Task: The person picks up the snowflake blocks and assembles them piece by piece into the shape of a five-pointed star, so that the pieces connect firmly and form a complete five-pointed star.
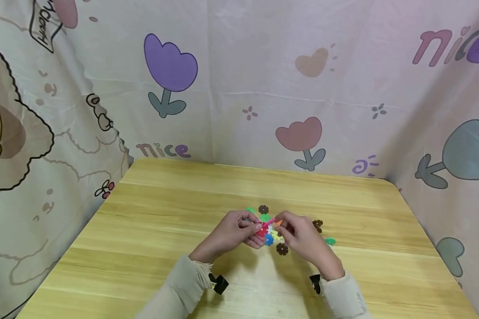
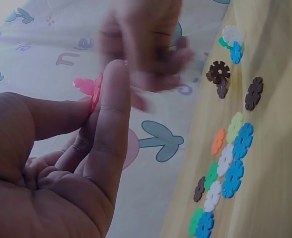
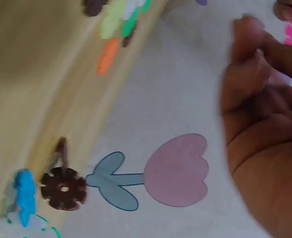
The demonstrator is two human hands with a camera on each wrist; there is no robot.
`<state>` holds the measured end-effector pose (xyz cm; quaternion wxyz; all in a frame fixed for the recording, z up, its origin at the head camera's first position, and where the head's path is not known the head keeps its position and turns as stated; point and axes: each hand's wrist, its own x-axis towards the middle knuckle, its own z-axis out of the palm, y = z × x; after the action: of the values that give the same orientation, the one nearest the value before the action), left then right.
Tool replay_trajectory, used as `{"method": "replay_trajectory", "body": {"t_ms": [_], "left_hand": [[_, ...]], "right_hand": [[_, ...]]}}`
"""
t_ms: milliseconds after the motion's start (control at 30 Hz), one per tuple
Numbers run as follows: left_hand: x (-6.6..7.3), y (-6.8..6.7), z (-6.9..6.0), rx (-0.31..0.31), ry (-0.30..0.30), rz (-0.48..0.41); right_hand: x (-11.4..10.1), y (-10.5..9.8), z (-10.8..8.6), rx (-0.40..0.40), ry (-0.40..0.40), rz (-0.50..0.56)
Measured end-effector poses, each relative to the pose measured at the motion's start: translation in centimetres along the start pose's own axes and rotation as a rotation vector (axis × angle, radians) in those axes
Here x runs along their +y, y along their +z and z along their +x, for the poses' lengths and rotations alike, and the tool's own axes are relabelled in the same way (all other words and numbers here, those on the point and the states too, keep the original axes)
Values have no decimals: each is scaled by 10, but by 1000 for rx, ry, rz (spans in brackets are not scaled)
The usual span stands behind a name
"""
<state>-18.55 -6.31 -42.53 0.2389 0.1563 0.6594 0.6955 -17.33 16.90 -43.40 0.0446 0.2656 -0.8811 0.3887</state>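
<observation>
My left hand [image 1: 237, 230] pinches a red notched plastic disc [image 2: 97, 93] between thumb and fingers. A pink notched disc [image 2: 83, 86] sticks out from the red one at an angle, apparently joined to it. Close to its right, my right hand [image 1: 305, 237] is raised with bent fingers. In the left wrist view the right hand [image 2: 143, 47] is blurred, and a reddish patch shows below it. The right wrist view shows the right hand's [image 3: 265, 124] thumb and fingers close together; whether something small is between them is hidden. Loose notched discs lie on the table below both hands.
The wooden table [image 1: 143, 212] holds blue [image 2: 234, 178], white [image 2: 213, 197], green, yellow, orange [image 2: 218, 141] and brown [image 2: 254, 93] discs. Joined brown discs [image 1: 317, 226] and a white, blue and green cluster [image 2: 233, 37] lie rightward. A printed curtain [image 1: 231, 53] stands behind.
</observation>
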Motion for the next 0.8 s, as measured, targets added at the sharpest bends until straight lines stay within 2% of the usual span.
{"method": "replay_trajectory", "body": {"t_ms": [133, 200, 300, 633, 800], "left_hand": [[2, -1, -2, -10, 2, -5], [2, -1, -2, -24, -4, -12], [3, -1, -3, -41, -11, -17], [1, 0, -1, -46, 0, -45], [0, -2, -1, -37, 6, -28]], "right_hand": [[6, 13, 0, -122, 156, -204], [9, 21, 1, -167, 183, -277], [11, 29, 2, -179, 172, -337], [9, 37, 8, -201, 181, -364], [8, 36, 8, -244, 218, -298]]}}
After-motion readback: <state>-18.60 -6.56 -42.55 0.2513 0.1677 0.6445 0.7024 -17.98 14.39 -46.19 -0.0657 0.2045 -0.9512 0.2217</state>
